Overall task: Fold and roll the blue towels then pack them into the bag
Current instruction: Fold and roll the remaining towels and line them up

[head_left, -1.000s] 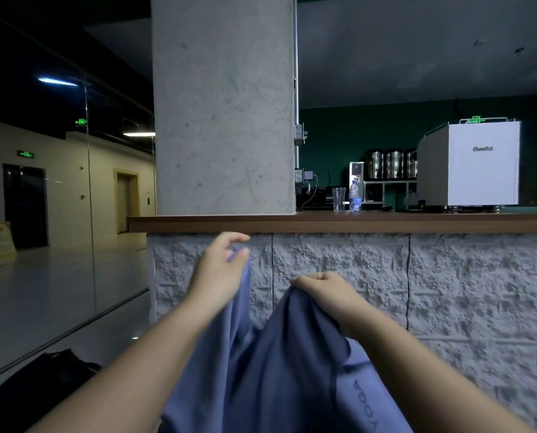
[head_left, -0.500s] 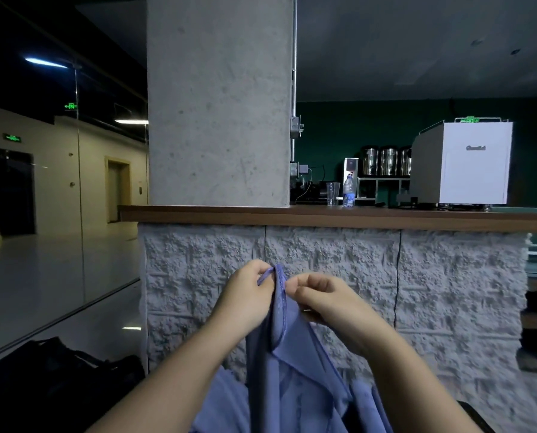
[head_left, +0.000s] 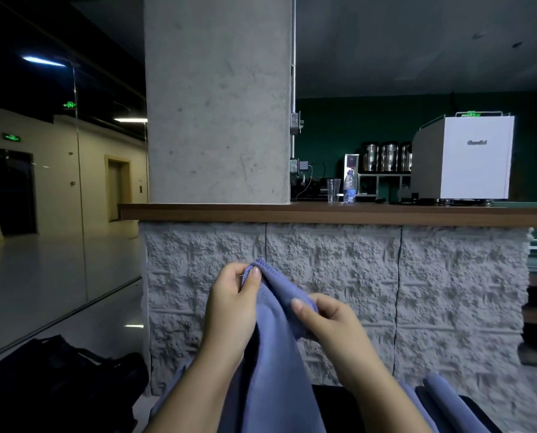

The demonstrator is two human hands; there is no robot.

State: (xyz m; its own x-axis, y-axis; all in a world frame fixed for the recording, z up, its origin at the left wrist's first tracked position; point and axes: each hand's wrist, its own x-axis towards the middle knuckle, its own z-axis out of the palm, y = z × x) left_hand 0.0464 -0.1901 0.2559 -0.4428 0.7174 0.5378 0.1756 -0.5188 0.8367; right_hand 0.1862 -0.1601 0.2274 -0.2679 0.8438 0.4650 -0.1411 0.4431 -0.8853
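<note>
A blue towel [head_left: 270,364] hangs in front of me, held up by both hands before the stone counter front. My left hand [head_left: 232,304] pinches its top corner between thumb and fingers. My right hand [head_left: 326,320] pinches the towel's edge a little lower and to the right. More blue towel fabric [head_left: 445,398] lies at the lower right on a dark surface. The black bag [head_left: 54,389] sits on the floor at the lower left, away from both hands.
A rough stone counter [head_left: 354,276] with a wooden top [head_left: 323,214] stands right ahead, a concrete pillar [head_left: 220,98] rising from it. A cup, a bottle [head_left: 349,190] and a white machine [head_left: 473,157] stand behind. A glossy floor and glass wall stretch left.
My hands met at the towel's top corner, then my right hand slid down and right along the edge. The view tilted down, showing more of the bag.
</note>
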